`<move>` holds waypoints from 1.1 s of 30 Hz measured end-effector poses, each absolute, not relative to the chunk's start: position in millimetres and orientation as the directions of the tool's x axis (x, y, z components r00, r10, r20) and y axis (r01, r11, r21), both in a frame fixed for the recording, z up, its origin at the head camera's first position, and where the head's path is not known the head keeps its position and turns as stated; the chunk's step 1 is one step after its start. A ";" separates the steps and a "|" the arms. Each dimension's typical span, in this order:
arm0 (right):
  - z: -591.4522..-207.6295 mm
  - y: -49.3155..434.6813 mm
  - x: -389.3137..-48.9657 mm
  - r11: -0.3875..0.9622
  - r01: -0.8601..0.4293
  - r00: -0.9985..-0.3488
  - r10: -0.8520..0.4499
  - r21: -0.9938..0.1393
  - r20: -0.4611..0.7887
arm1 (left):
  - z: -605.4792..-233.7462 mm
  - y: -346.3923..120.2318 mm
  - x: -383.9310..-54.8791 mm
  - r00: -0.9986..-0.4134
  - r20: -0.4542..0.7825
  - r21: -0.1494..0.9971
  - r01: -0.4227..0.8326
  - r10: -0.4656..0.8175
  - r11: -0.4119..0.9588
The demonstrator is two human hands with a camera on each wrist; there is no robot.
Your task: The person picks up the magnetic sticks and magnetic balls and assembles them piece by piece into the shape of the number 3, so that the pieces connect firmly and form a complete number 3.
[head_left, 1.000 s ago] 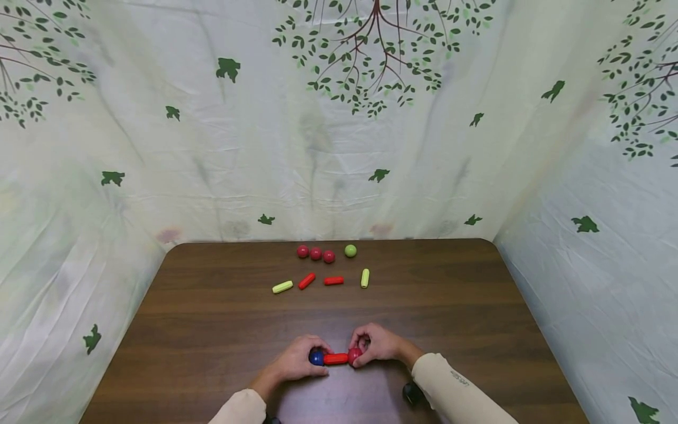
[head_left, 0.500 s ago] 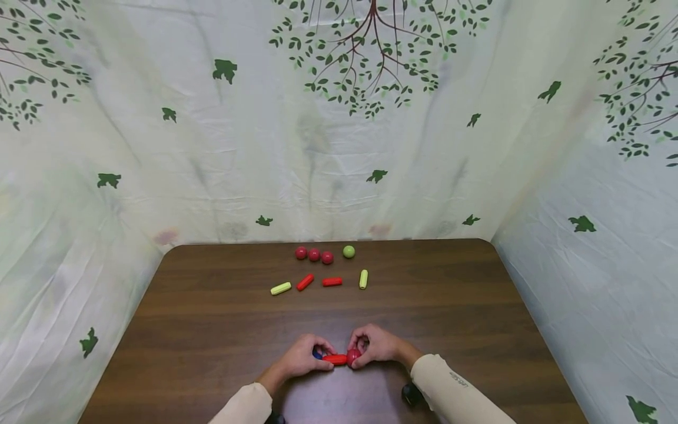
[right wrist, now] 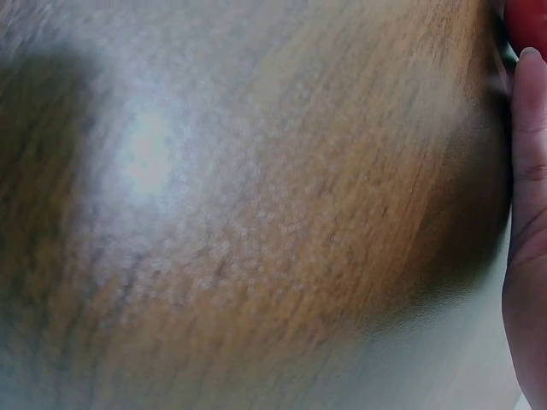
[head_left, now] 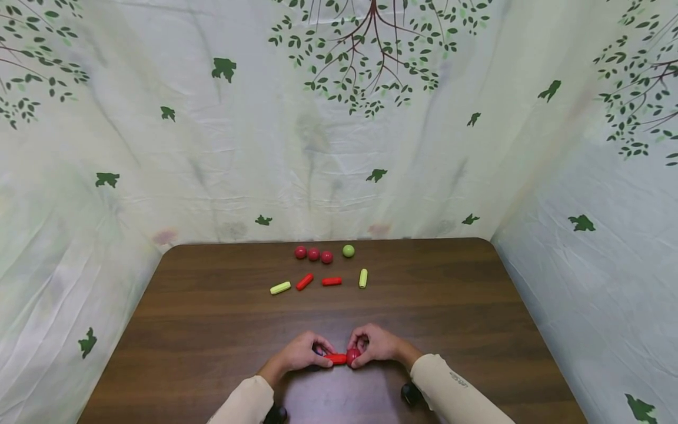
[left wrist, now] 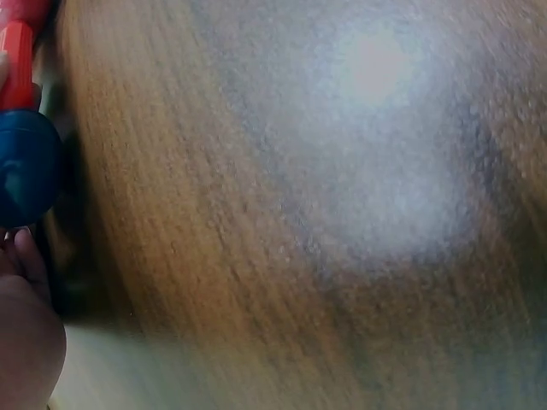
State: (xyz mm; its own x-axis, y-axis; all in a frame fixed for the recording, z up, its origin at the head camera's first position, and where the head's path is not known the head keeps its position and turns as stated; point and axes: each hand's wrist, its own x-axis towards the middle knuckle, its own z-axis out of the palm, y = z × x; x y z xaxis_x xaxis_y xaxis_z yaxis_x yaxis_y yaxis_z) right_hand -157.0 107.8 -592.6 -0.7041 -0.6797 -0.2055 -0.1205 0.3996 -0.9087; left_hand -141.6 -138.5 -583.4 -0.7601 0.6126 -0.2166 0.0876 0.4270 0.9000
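Near the front of the table, a red rod (head_left: 336,358) joins a crimson ball (head_left: 353,356) on its right to a blue ball (left wrist: 27,166) on its left. My left hand (head_left: 299,353) pinches the left part of the rod between thumb and fingers, and in the head view it hides most of the blue ball. The left wrist view shows blue ball, rod and crimson ball in one line. My right hand (head_left: 382,344) grips the crimson ball, its thumb (right wrist: 532,111) against the ball's near side.
On the brown wooden table (head_left: 222,330), a row of crimson balls (head_left: 313,254) and a green ball (head_left: 348,251) lie at the far edge. In front lie red rods (head_left: 332,281) and yellow-green rods (head_left: 280,288). A leaf-patterned cloth (head_left: 238,147) hangs behind.
My left hand has shifted right, from around the blue ball onto the red rod, covering most of the ball in the head view. The right hand keeps its hold on the crimson ball.
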 end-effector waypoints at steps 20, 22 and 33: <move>-590.5 109.8 -162.5 0.372 -0.066 -0.670 -0.704 -0.926 -0.236 | -586.8 -136.6 -138.1 -0.790 -0.269 0.881 0.029 0.551 0.472; -588.3 110.8 -165.8 0.360 -0.024 -0.653 -0.712 -0.933 -0.258 | -588.4 -136.9 -138.5 -0.790 -0.269 0.880 0.031 0.550 0.474; -583.0 130.7 -208.5 0.288 -0.008 -0.797 -0.580 -0.958 -0.168 | -589.3 -137.5 -136.2 -0.799 -0.240 0.888 0.048 0.551 0.457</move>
